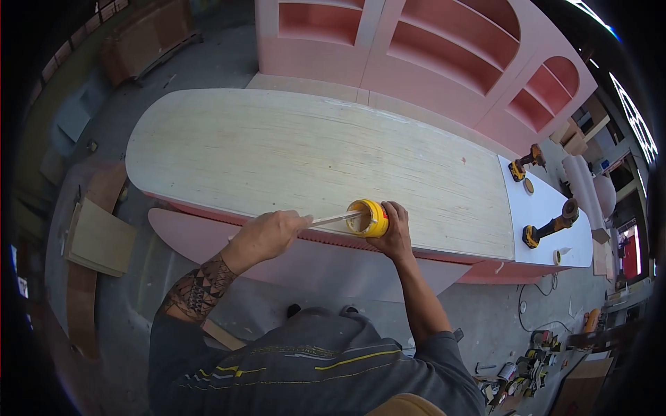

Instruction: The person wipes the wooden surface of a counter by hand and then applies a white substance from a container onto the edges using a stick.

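Note:
My right hand [395,234] is wrapped round a yellow can [378,219], tilted so its open mouth faces left. Brownish contents show inside it. In the fingers of my left hand [272,234] is a thin, pale stick [334,219], its far end reaching into the can's mouth. Both hands are over the near edge of a long wooden tabletop [305,149], which has one rounded end at the left. What the stick's tip touches inside the can cannot be made out.
On the white surface [555,239] at the right lie two yellow-and-black power tools, a drill [526,163] and a second tool [549,225], plus a round lid [528,186]. A pink shelf unit [430,52] stands behind. Boards [103,237] lie at left; several tools and cans [524,371] clutter the floor.

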A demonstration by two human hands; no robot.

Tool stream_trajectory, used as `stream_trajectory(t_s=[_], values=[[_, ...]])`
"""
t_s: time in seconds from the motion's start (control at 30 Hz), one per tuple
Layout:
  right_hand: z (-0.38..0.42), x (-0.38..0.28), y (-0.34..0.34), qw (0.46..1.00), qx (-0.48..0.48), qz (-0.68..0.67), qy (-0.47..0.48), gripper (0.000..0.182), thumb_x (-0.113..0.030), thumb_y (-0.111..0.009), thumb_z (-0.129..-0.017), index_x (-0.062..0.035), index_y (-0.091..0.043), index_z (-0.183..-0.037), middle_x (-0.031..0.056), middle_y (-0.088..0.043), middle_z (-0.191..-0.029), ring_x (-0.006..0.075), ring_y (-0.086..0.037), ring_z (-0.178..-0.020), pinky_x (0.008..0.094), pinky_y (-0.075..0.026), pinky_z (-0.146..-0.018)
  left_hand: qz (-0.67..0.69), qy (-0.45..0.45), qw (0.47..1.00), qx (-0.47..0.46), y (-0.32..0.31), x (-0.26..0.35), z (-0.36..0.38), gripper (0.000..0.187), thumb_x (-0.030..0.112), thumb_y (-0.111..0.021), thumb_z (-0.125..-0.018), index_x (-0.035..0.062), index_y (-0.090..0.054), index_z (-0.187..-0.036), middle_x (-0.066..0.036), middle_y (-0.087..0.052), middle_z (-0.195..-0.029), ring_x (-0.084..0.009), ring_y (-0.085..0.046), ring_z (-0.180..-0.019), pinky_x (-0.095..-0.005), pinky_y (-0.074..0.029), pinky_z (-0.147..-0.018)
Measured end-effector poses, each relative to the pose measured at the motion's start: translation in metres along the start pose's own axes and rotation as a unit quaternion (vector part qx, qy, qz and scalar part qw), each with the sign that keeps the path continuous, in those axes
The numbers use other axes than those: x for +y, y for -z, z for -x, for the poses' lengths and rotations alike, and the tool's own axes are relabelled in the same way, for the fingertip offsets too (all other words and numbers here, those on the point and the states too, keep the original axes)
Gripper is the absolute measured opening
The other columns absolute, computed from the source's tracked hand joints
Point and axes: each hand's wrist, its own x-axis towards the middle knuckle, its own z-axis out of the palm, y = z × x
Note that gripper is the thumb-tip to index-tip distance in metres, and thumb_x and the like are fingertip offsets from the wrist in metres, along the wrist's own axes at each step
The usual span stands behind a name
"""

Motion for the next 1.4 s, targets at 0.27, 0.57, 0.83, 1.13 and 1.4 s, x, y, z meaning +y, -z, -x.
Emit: stream_trajectory(t_s=[0.27, 0.57, 0.83, 1.13, 1.4], values=[[-0.034, -0.011, -0.032, 0.998, 0.021, -0.056, 0.019, 0.1, -0.017, -0.098, -0.061, -0.0063, -0.048, -0.147, 0.0189, -0.059, -0.141, 0.0425, -0.054, -0.134, 0.0517, -0.049, -0.113, 0.244, 0.065, 0.967, 0.025, -0.021, -0.041, 0.025, 0.039, 0.01, -0.067, -0.103, 0.0036, -0.071, -0.141, -0.013, -0.08, -0.097, -0.019, -0.071, -0.076, -0.0331, -0.059, -0.071], [-0.072, -0.013, -0.087, 0.981, 0.073, -0.173, -0.04, 0.096, -0.02, -0.098, -0.066, -0.0038, -0.048, -0.146, 0.0201, -0.059, -0.136, 0.0405, -0.058, -0.127, 0.051, -0.05, -0.108, 0.406, 0.198, 0.89, 0.055, -0.03, -0.061, 0.051, 0.039, 0.015, -0.067, -0.107, 0.0051, -0.07, -0.144, -0.006, -0.082, -0.103, -0.0062, -0.062, -0.069, -0.0244, -0.055, -0.064], [-0.113, -0.025, -0.159, 0.951, 0.142, -0.21, -0.175, 0.094, -0.023, -0.098, -0.069, -0.0012, -0.048, -0.145, 0.0189, -0.059, -0.133, 0.035, -0.062, -0.124, 0.0451, -0.051, -0.107, 0.492, 0.243, 0.814, 0.189, -0.015, -0.139, 0.075, 0.045, 0.011, -0.065, -0.107, -0.0002, -0.062, -0.15, -0.009, -0.078, -0.112, -0.0073, -0.063, -0.075, -0.0233, -0.052, -0.064], [-0.13, -0.027, -0.191, 0.896, 0.252, -0.192, -0.313, 0.093, -0.027, -0.097, -0.077, -0.0023, -0.042, -0.148, 0.0174, -0.063, -0.137, 0.0323, -0.063, -0.128, 0.043, -0.048, -0.112, 0.364, 0.282, 0.848, 0.261, 0.05, -0.368, -0.006, 0.05, 0.003, -0.062, -0.103, 0.003, -0.058, -0.153, -0.008, -0.069, -0.121, -0.0116, -0.07, -0.085, -0.0277, -0.059, -0.069], [-0.136, -0.032, -0.192, 0.899, 0.252, -0.13, -0.333, 0.097, -0.033, -0.1, -0.072, -0.0017, -0.042, -0.143, 0.0203, -0.064, -0.136, 0.0368, -0.065, -0.127, 0.0457, -0.051, -0.11, 0.15, 0.249, 0.935, 0.205, 0.033, -0.455, -0.15, 0.048, 0.008, -0.062, -0.098, 0.0017, -0.062, -0.145, -0.031, -0.071, -0.13, -0.0438, -0.07, -0.123, -0.0466, -0.056, -0.106]])
